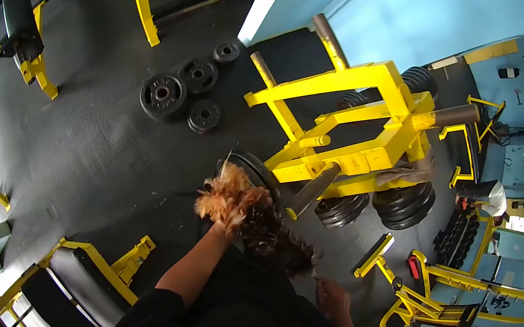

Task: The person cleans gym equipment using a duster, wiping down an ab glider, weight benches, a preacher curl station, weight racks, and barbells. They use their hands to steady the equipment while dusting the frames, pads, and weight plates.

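Note:
My right hand [332, 297], low in the view, is closed round the thin handle of a feather duster [232, 200]. Its tawny and dark brown feathers reach up and to the left, across the front of a black weight plate [254, 168]. This plate is tilted, close beside the yellow plate rack [359, 80]. My left arm stretches toward it, and the duster covers most of my left hand [220, 229], fingers included; I cannot tell whether that hand grips the plate.
Several loose weight plates [163, 94] lie on the black rubber floor [84, 146]. Bare pegs [312, 191] jut from the rack, and more plates [404, 206] hang low on it. A padded bench [89, 285] stands left. Far right are a person [491, 198] and a dumbbell rack [456, 238].

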Available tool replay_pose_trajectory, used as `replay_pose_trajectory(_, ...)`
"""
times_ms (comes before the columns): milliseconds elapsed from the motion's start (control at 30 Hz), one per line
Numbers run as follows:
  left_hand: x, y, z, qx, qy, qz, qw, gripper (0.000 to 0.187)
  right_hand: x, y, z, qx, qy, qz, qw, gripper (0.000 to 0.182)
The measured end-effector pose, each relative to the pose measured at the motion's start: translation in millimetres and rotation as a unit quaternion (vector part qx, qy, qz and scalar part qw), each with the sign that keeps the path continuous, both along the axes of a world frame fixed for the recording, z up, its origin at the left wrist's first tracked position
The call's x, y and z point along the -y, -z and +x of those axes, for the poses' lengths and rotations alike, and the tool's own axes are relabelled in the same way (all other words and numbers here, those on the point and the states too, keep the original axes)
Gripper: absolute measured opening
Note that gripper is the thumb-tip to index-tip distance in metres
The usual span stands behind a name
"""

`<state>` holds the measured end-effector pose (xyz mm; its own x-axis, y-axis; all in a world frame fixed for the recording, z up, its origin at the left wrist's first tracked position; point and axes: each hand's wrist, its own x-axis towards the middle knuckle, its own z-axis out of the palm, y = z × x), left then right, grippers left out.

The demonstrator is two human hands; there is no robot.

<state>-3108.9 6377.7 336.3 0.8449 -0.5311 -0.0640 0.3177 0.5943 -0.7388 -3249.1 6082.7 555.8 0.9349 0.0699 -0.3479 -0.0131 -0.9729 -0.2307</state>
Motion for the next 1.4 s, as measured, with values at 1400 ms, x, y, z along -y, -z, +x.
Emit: replay_pose_trajectory(1400, -57, 101, -126, -0.059, 0.264, 0.795, 0.543, 0.021, 12, 230, 0, -0.312, -0.022, -0.225, 0.923, 0.053)
